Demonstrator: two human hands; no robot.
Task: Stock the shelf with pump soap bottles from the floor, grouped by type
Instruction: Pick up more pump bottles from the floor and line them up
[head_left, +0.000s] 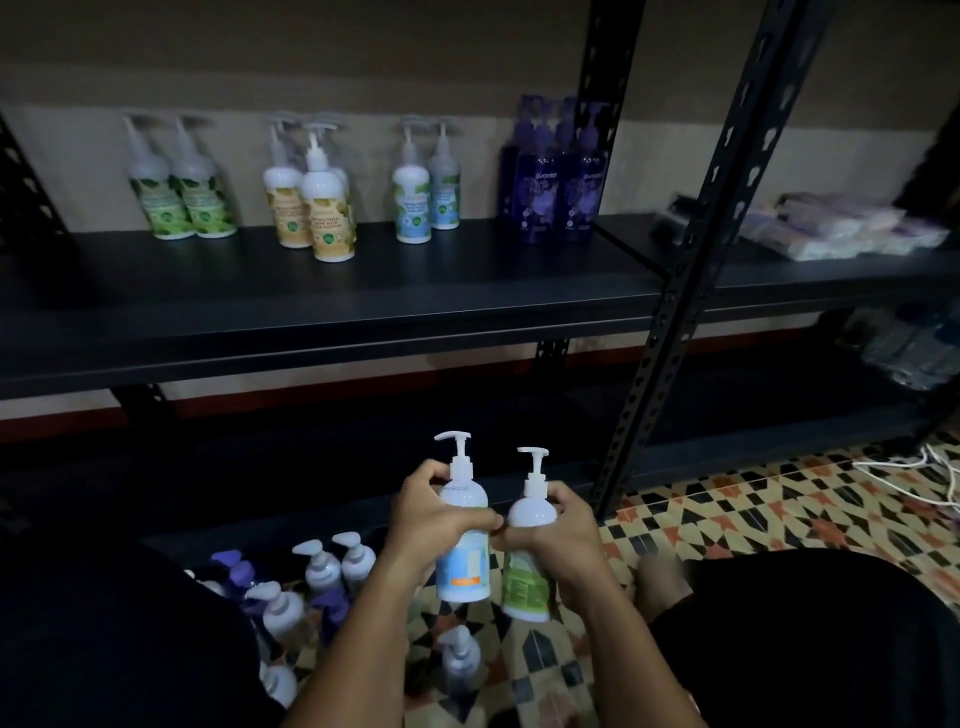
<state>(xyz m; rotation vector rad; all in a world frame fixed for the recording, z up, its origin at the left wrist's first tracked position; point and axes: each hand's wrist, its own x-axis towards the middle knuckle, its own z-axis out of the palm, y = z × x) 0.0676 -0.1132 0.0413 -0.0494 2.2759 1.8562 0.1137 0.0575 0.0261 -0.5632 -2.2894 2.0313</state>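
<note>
Below the shelf (363, 291), over the patterned floor (727, 514): two pump soap bottles held upright, side by side and just touching at the shoulder. Left hand (431, 519) wraps the blue-label bottle (462, 551) round its upper body, thumb near the neck; right hand (566, 535) wraps the green-label bottle (527, 566) likewise, fingers curled round the body. Handling, as judged: rigid smooth plastic, likely full and moderately heavy, somewhat slippery; pump heads and thin necks are the weak points, so hold belongs on the body or shoulder, not the spout. On the shelf, from its left end rightward: green pair (182, 200), yellow group (317, 202), blue pair (426, 192), purple group (556, 171), all upright and well apart by type. Destinations, as judged: blue-label to the blue pair, green-label to the green pair. Remaining stock (311, 587): white and purple pump bottles standing on the floor below the shelf, left of the hands; one more lies nearer the camera.
</note>
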